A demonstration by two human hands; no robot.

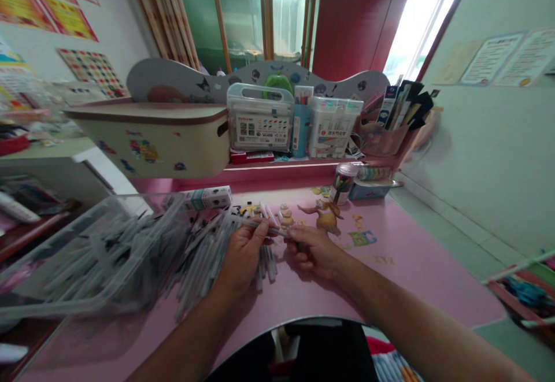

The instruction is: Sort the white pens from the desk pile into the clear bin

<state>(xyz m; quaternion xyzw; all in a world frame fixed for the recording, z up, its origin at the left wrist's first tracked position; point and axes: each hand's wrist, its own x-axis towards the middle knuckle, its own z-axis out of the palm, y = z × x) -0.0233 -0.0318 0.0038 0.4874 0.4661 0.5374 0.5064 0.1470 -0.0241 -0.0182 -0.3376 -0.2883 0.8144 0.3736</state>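
Note:
Over the pink desk (381, 289), my left hand (245, 252) is closed on a slim, translucent pen (278, 232), thumb on top. My right hand (314, 249) pinches the right end of the same pen, its fingers curled. What the right fingertips cover is hidden. Beside and under my left hand lies a heap of similar translucent pens (206, 263), some with dark ends. To the left, a clear plastic bin (108, 284) holds many more of them.
A white box (210, 197) lies behind the heap. Cartoon stickers (327, 217) dot the desk. Toward the back right stand a clear jar (344, 182) of pens and a blue box (368, 189). The shelf carries a lidded cream bin (165, 145) and marker cases (260, 122).

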